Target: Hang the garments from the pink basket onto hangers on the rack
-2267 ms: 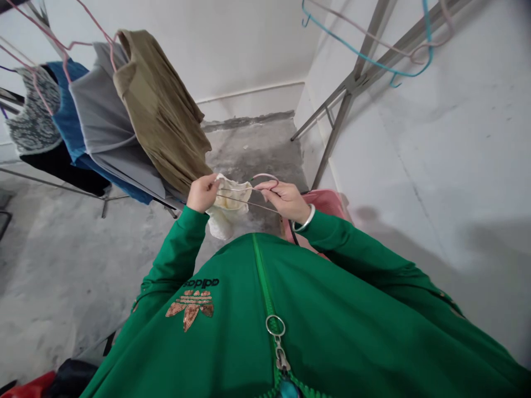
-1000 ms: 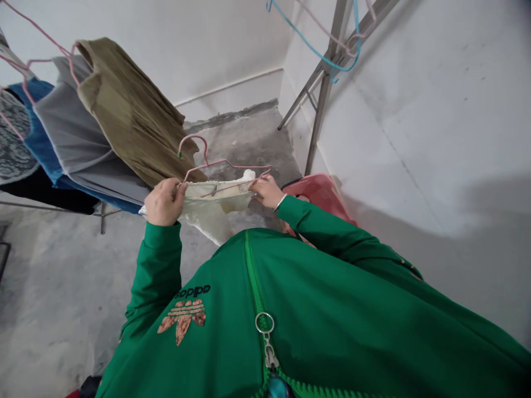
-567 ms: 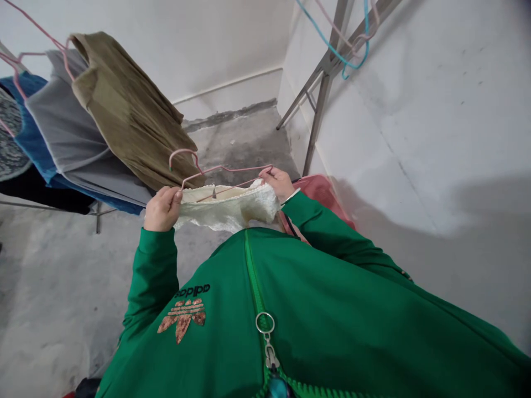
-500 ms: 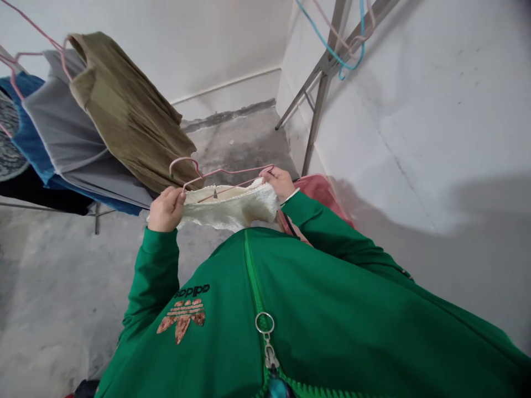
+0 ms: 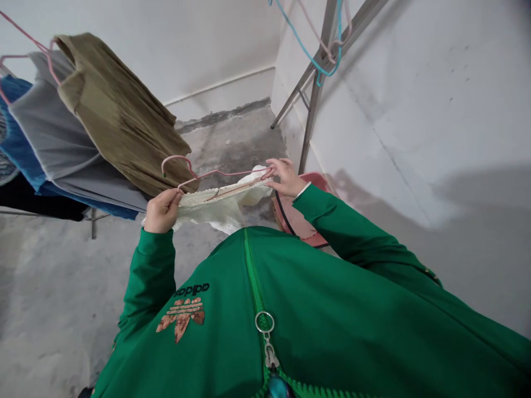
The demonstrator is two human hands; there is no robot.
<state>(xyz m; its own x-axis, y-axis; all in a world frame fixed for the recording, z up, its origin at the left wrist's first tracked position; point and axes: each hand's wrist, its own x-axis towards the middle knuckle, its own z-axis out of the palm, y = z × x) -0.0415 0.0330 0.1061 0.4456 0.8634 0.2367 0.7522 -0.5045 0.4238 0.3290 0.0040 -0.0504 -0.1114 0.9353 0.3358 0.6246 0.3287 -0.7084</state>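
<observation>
A pale cream, lace-edged garment [image 5: 207,213] hangs along the lower bar of a pink clothes hanger [image 5: 226,173]. My left hand [image 5: 161,211] is closed on the hanger's left end, with the garment's edge pinched there too. At the other end, the thumb and fingers of my right hand [image 5: 287,178] curve around the hanger's corner, somewhat parted, beside the bunched cloth. The hanger's hook points up and left. My body hides part of the garment's lower edge.
At the left, an olive garment [image 5: 120,105], a grey garment [image 5: 62,138] and blue clothing hang on pink hangers. A metal rack leg [image 5: 311,121] stands by the right wall, with a blue hanger [image 5: 298,47] above. A pink basin [image 5: 309,221] sits beneath my right arm.
My right hand has moved slightly right and its fingers have loosened. The garment's right end has gone from stretched to bunched. My left hand keeps its hold, shifting a little left.
</observation>
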